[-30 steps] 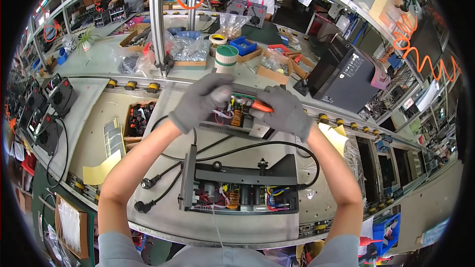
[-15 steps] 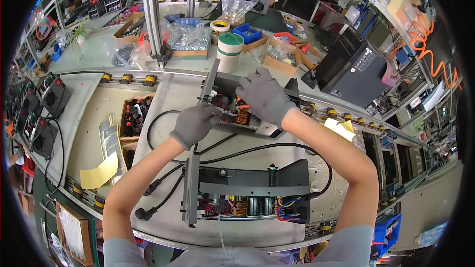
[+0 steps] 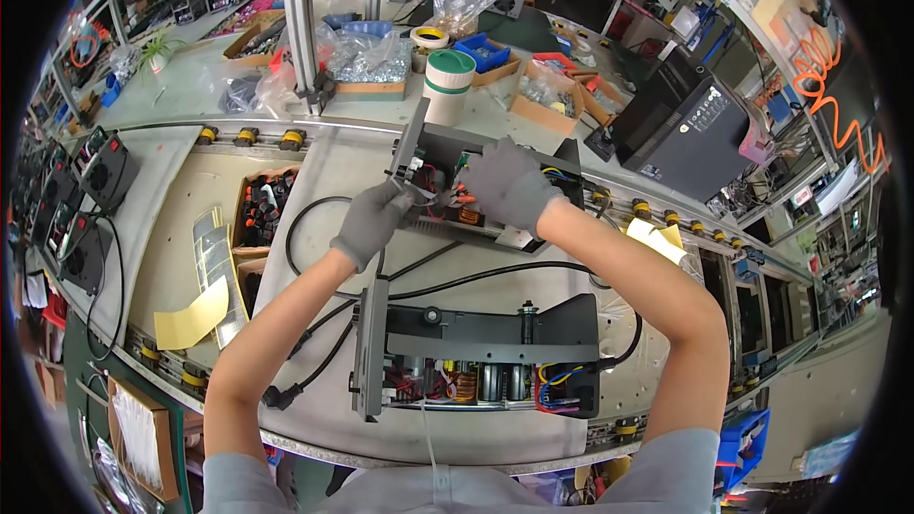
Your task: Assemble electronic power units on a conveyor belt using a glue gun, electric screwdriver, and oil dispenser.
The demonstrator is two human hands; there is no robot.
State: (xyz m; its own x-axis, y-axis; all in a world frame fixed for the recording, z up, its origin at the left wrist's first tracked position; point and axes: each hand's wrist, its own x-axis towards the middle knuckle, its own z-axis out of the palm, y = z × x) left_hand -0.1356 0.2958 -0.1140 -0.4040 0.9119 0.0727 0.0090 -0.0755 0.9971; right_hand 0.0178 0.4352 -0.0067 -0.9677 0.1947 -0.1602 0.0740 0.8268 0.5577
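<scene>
Both hands wear grey gloves and work on the far black open chassis (image 3: pixel 440 147), which is full of coils and coloured wires. My left hand (image 3: pixel 369 221) pinches a small bundle of wires (image 3: pixel 416 192) at the chassis's left end. My right hand (image 3: pixel 505 183) lies over the middle of the chassis, closed on an orange-handled hand tool (image 3: pixel 463 196) whose tip points at those wires. A second open black chassis (image 3: pixel 476 331) lies nearer to me, between my forearms, with black cables (image 3: pixel 314 352) trailing off to its left.
A green-and-white tape roll (image 3: pixel 447 86) stands just behind the far chassis. A cardboard box of black-and-orange connectors (image 3: pixel 266 203) and a yellow sheet (image 3: pixel 190 320) lie at left. A black case (image 3: pixel 681 128) sits at right. Bags of parts (image 3: pixel 367 52) and bins line the back.
My left hand slid down to the far chassis's left end and took the wires. My right hand moved up and left over the chassis with the orange tool.
</scene>
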